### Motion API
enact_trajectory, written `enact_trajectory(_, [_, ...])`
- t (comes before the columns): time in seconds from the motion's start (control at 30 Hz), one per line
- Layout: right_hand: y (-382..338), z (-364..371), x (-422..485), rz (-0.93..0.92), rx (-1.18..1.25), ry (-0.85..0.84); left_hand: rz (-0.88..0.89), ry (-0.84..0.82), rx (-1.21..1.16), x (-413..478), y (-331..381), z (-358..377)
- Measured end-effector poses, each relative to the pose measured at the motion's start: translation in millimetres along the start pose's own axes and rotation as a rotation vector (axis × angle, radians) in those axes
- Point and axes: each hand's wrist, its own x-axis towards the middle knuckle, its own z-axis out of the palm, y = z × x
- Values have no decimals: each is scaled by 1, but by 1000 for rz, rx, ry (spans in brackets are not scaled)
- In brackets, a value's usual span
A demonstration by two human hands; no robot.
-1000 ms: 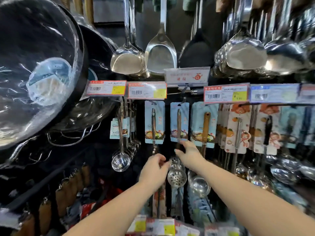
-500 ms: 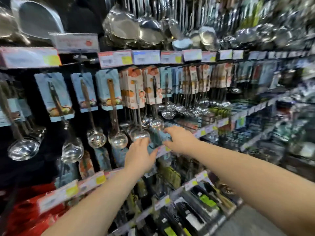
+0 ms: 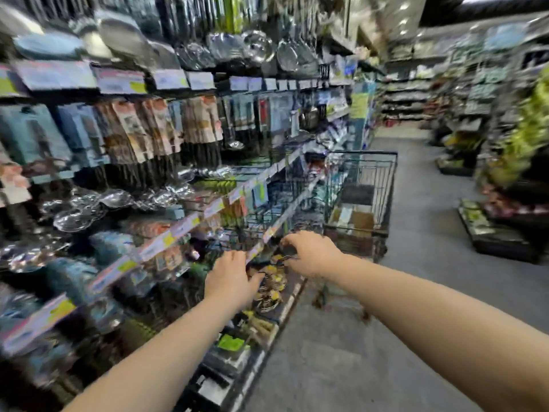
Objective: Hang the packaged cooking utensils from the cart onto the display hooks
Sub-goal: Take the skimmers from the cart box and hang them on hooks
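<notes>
View has swung right since a second ago: then it faced the hanging ladles square on, with both hands up at a card-backed skimmer; now it looks down the aisle. The cart (image 3: 383, 179) has come into sight, parked tight against the shelving, ahead of the person. Left hand (image 3: 230, 282) reaches forward low in front of the price strips (image 3: 190, 224), fingers fairly straight, thumb spread, nothing in it. Right hand (image 3: 312, 254) is stretched toward the cart, fingers bent downward. Motion blur hides whether they touch or hold anything, though no pack shows in it. Flat packs (image 3: 352, 215), likely the remaining utensils, lie in the bottom of the cart basket, well short of either hand. The hung packs (image 3: 154, 129) stay on the rack, upper left. Reading: one hanging is finished and the person is turning to fetch the next pack, with the reach not yet complete.
</notes>
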Motion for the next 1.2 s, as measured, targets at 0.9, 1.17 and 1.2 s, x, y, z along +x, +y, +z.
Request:
enact_trajectory(0.9, [433,29,213,451,52,-77,195,-347,-66,377,269,251])
enact_trajectory(1.17, [499,50,304,538,103,-112,281,-445,-49,497,298,304])
enact_trajectory(1.2, [511,53,313,553,114,-119,291,-469,-56,507,305,313])
